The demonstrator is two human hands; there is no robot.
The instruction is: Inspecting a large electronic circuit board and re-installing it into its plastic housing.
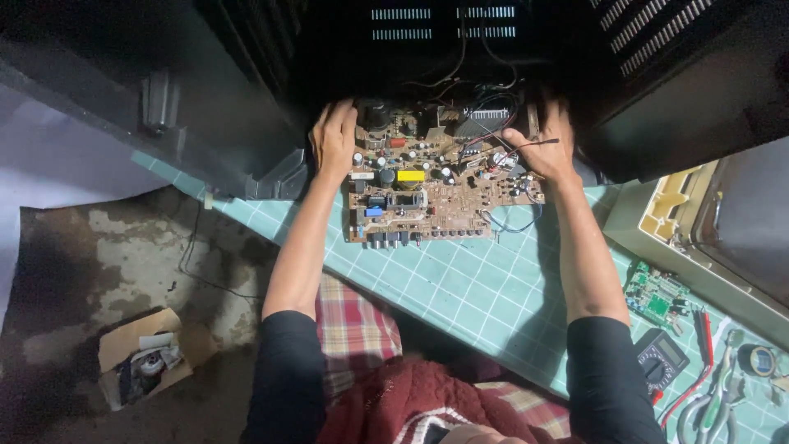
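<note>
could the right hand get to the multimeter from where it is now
Probably yes. The right hand grips the far right edge of the brown circuit board, and the multimeter lies on the green cutting mat near the right elbow, with open mat between, though the hand must first let go.

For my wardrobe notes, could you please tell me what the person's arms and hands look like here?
Both arms wear black sleeves pushed up above the elbows, forearms bare. The left hand and right hand are bare: no gloves, and no rings, watch or bracelets that I can make out.

A multimeter (660, 359), pliers (713, 395) (grey-handled), and a cardboard box (141, 355).
</note>
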